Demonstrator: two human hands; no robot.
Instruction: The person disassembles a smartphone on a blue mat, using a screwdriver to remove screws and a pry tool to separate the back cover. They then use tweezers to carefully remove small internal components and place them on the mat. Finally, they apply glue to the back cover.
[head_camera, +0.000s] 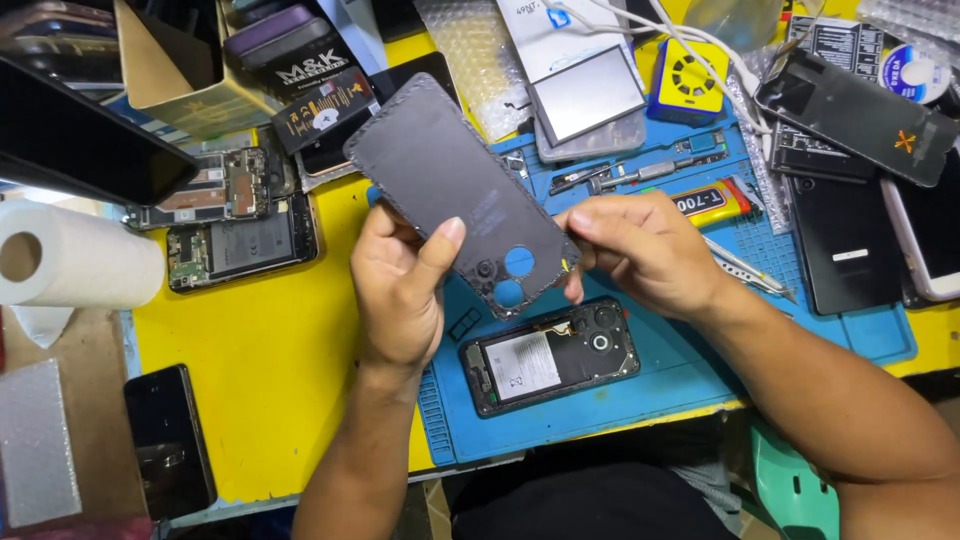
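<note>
Dark phone back cover (450, 185), inner face up, held tilted above the blue work mat (680, 370): left hand (400, 290) grips its lower edge, right hand (640, 250) pinches the camera-cutout corner. Opened phone (550, 357) lies directly below; yellow counter (270, 390) surrounds.

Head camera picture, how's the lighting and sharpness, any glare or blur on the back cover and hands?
Head view: bright, even light; the back cover is sharp, matte, without glare. Left hand and right hand show no motion blur. Soft shadows fall on the blue mat. The silver panel reflects a mild sheen.
</note>
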